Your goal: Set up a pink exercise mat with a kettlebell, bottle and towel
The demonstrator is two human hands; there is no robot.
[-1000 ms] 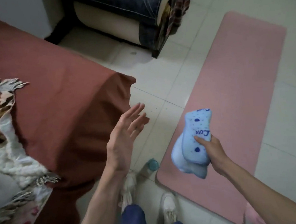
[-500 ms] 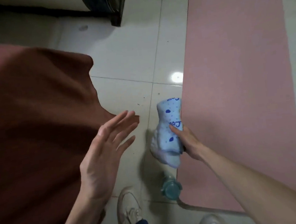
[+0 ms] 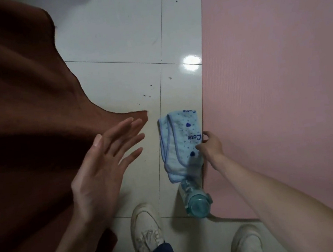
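Note:
The pink exercise mat (image 3: 276, 95) lies flat on the tiled floor and fills the right side of the head view. A light blue folded towel (image 3: 180, 144) with dark blue dots and lettering lies on the tiles against the mat's left edge. My right hand (image 3: 211, 148) pinches the towel's right edge, low at the floor. A clear bottle with a teal cap (image 3: 197, 204) stands by the mat's near left corner, and its body overlaps the towel's near end. My left hand (image 3: 104, 170) hovers open with fingers spread, holding nothing.
A dark brown cloth (image 3: 22, 119) hangs over the whole left side down to the floor. My two white shoes (image 3: 146, 231) (image 3: 246, 244) stand on the tiles at the bottom. White tiled floor (image 3: 121, 28) runs between the cloth and the mat.
My right hand has lowered the towel from the air to the floor beside the mat. The view has tilted downward. My left hand stays open.

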